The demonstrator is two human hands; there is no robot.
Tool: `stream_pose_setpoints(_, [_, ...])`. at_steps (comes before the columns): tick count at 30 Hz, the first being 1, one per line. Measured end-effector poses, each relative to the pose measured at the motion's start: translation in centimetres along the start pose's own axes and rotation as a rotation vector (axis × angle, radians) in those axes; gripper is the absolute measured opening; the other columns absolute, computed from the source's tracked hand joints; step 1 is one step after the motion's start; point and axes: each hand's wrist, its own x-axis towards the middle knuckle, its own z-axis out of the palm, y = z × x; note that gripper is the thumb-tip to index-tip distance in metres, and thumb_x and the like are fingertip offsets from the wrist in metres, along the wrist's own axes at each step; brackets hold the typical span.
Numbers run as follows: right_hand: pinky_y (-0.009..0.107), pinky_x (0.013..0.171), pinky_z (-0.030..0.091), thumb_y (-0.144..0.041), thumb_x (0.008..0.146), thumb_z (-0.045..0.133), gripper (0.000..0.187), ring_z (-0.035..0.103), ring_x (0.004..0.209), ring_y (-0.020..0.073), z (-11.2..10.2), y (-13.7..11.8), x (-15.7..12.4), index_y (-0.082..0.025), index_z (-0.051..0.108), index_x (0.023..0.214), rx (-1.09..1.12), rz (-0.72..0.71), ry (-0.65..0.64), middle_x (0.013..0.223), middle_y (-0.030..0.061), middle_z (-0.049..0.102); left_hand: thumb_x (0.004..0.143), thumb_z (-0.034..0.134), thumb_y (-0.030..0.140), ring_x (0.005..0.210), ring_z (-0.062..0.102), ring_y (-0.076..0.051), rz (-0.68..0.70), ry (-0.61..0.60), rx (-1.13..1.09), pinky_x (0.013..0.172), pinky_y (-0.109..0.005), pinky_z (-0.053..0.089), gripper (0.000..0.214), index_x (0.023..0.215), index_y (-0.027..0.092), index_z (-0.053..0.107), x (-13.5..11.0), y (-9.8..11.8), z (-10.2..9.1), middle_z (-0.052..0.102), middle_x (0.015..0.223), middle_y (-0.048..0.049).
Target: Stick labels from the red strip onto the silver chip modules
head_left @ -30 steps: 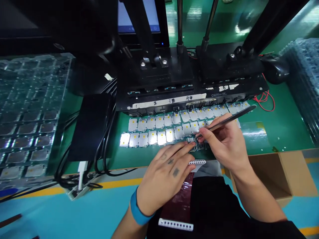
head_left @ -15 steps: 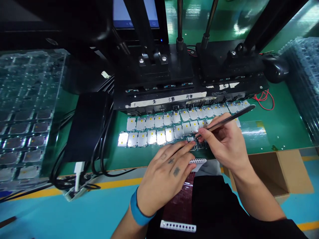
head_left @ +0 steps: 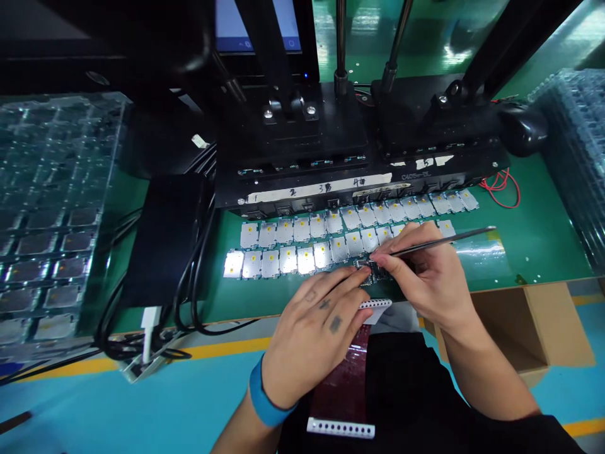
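Note:
In my right hand [head_left: 428,277] is a slim pair of metal tweezers [head_left: 454,237], its back end sticking out to the right. The tips reach down to a small circuit board [head_left: 363,263] at the table's front edge. The fingertips of my left hand [head_left: 314,331] press on that same board. Between my left thumb and fingers runs a dark red glossy strip [head_left: 341,391] with white perforated ends, hanging down over my lap. Two rows of boards with silver shields [head_left: 288,260] and yellow dots lie just behind my hands. My fingers partly cover the boards close to the tweezer tips.
A black test fixture [head_left: 302,170] with numbered tape stands behind the rows. Clear trays [head_left: 57,189] of boards are at left, more stacked trays [head_left: 576,139] at right. Black cables [head_left: 189,277] run beside a black box [head_left: 163,239]. A cardboard box [head_left: 560,328] sits below the edge.
The tweezers have tipped lower, their back end swinging down and right. My right fingers have shifted slightly. My left hand stays pressed in nearly the same place.

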Motion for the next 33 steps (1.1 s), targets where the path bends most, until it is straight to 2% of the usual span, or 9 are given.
stream_pose_setpoints(8, [0.032, 0.066, 0.054, -0.02, 0.09, 0.07, 0.014, 0.065, 0.077, 0.0146, 0.0, 0.1, -0.1, -0.028, 0.059, 0.093, 0.015, -0.006, 0.021, 0.084, -0.0022, 0.063, 0.102, 0.052, 0.023, 0.116, 0.065, -0.022, -0.005, 0.003, 0.004, 0.095, -0.039, 0.052, 0.011, 0.102, 0.018, 0.061, 0.2, 0.0, -0.1, 0.073, 0.121, -0.0059])
stream_pose_setpoints(12, [0.032, 0.063, 0.054, -0.024, 0.091, 0.07, 0.014, 0.066, 0.076, 0.0153, 0.0, 0.2, -0.2, -0.026, 0.057, 0.092, 0.004, 0.027, 0.045, 0.085, -0.0006, 0.063, 0.102, 0.053, 0.024, 0.117, 0.064, -0.022, -0.009, 0.007, -0.003, 0.096, -0.039, 0.052, 0.01, 0.102, 0.017, 0.061, 0.1, -0.1, 0.1, 0.073, 0.121, -0.0053])
stream_pose_setpoints(21, [0.031, 0.059, 0.054, -0.025, 0.09, 0.07, 0.013, 0.067, 0.072, 0.0149, 0.0, 0.2, -0.2, -0.026, 0.058, 0.091, -0.03, 0.006, 0.045, 0.081, -0.0014, 0.063, 0.102, 0.053, 0.024, 0.117, 0.063, -0.022, -0.017, 0.012, -0.018, 0.096, -0.039, 0.051, 0.011, 0.103, 0.017, 0.061, 0.0, 0.0, 0.2, 0.072, 0.124, -0.0056])
stream_pose_setpoints(25, [0.033, 0.063, 0.058, -0.023, 0.089, 0.072, 0.014, 0.07, 0.077, 0.0164, 0.1, 0.1, -0.3, -0.026, 0.059, 0.092, -0.018, 0.012, 0.055, 0.084, -0.0005, 0.066, 0.101, 0.053, 0.025, 0.117, 0.063, -0.022, -0.018, 0.007, -0.04, 0.095, -0.04, 0.053, 0.011, 0.104, 0.017, 0.06, 0.0, -0.1, 0.2, 0.072, 0.123, -0.0064])
stream_pose_setpoints(27, [0.037, 0.07, 0.061, -0.02, 0.086, 0.074, 0.018, 0.072, 0.082, 0.0184, 0.3, 0.1, -0.4, -0.027, 0.06, 0.095, 0.042, -0.035, 0.109, 0.086, -0.0003, 0.067, 0.101, 0.053, 0.026, 0.118, 0.063, -0.022, -0.02, 0.004, -0.056, 0.095, -0.041, 0.054, 0.011, 0.104, 0.018, 0.06, 0.0, -0.1, 0.1, 0.072, 0.124, -0.0075])
stream_pose_setpoints(31, [0.046, 0.08, 0.065, -0.014, 0.083, 0.077, 0.029, 0.075, 0.088, 0.0221, 0.5, -0.4, -1.2, -0.028, 0.06, 0.102, 0.219, -0.263, 0.238, 0.093, -0.0002, 0.07, 0.099, 0.056, 0.027, 0.123, 0.06, -0.024, -0.056, 0.045, -0.153, 0.097, -0.043, 0.055, 0.011, 0.104, 0.019, 0.061, -0.1, -0.1, -0.4, 0.068, 0.129, -0.0106])
stream_pose_setpoints(33, [0.048, 0.078, 0.066, -0.022, 0.087, 0.075, 0.023, 0.075, 0.086, 0.023, 0.5, -1.2, -1.8, -0.029, 0.06, 0.102, 0.275, -0.248, 0.264, 0.095, 0.0011, 0.071, 0.098, 0.059, 0.026, 0.114, 0.065, -0.021, -0.11, 0.089, -0.264, 0.094, -0.039, 0.057, 0.01, 0.106, 0.021, 0.062, -0.2, 0.0, -0.6, 0.072, 0.118, -0.008])
